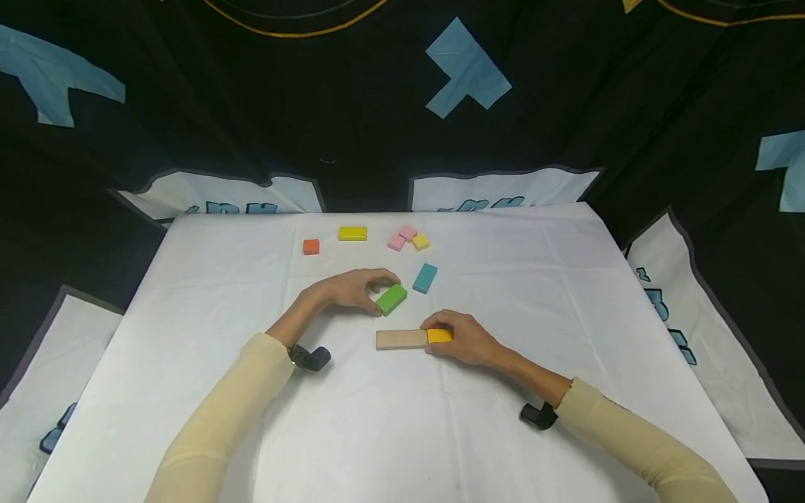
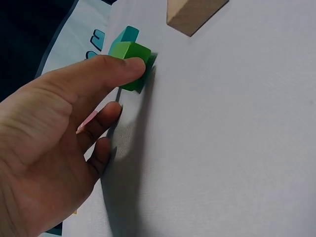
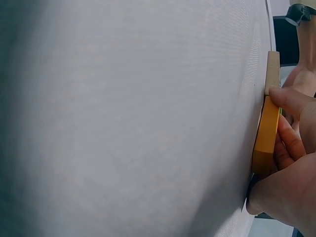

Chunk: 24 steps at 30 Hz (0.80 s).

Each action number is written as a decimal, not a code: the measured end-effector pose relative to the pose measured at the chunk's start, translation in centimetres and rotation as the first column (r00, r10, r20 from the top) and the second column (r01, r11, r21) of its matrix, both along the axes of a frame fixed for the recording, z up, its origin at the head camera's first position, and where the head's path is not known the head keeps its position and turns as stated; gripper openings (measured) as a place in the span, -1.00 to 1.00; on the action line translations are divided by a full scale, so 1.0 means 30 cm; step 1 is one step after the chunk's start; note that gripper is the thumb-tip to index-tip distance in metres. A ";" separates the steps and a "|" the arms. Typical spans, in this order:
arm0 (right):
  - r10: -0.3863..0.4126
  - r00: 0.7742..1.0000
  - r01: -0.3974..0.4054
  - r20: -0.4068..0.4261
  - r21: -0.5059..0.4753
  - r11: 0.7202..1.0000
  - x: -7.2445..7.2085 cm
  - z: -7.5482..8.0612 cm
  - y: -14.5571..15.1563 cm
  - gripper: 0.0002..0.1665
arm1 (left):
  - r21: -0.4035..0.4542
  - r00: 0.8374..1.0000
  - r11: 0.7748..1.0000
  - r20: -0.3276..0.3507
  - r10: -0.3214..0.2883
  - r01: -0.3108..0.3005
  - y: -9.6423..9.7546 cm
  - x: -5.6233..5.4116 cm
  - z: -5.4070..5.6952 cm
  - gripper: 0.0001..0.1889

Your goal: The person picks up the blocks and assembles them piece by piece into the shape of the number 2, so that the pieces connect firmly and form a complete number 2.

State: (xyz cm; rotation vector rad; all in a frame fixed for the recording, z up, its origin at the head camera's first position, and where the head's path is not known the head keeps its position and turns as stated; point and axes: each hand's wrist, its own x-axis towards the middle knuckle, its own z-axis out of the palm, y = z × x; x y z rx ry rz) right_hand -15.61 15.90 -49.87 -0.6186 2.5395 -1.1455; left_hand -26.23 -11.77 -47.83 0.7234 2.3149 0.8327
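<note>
My left hand (image 1: pixel 351 288) pinches a green rectangular block (image 1: pixel 392 300) between thumb and fingers. In the left wrist view the thumb lies against the green block's (image 2: pixel 131 51) side. A teal block (image 1: pixel 425 278) lies flat just to its right. Nearer to me, my right hand (image 1: pixel 468 340) grips an orange-yellow block (image 1: pixel 439 336) that sits end to end with a plain wooden block (image 1: pixel 400 340). In the right wrist view the thumb rests by the joint between the orange-yellow block (image 3: pixel 266 131) and the wooden block (image 3: pixel 272 71).
Farther back on the white-covered table (image 1: pixel 352 433) are an orange block (image 1: pixel 311 246), a long yellow block (image 1: pixel 353 234), two pink blocks (image 1: pixel 396 242) and a small yellow block (image 1: pixel 420 242). Dark cloth (image 1: pixel 352 119) with blue shapes hangs beyond the far edge.
</note>
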 end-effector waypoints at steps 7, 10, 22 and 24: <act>-0.001 1.000 0.001 -0.003 0.003 1.000 0.003 0.003 -0.002 -0.58 | 0.005 1.000 1.000 -0.007 -0.004 0.004 -0.009 0.016 -0.010 -0.31; 0.002 1.000 -0.002 -0.004 0.003 1.000 0.003 0.004 -0.002 -0.59 | -0.002 1.000 1.000 -0.021 -0.007 0.007 -0.011 0.026 -0.008 -0.31; 0.010 1.000 -0.010 -0.009 -0.009 1.000 0.000 0.000 0.000 -0.59 | -0.001 0.999 1.000 -0.041 -0.016 0.016 -0.013 0.050 -0.015 -0.31; 0.010 1.000 -0.011 -0.009 -0.008 1.000 0.000 0.000 -0.001 -0.59 | 0.004 0.999 1.000 -0.047 -0.021 0.022 -0.011 0.052 -0.016 -0.30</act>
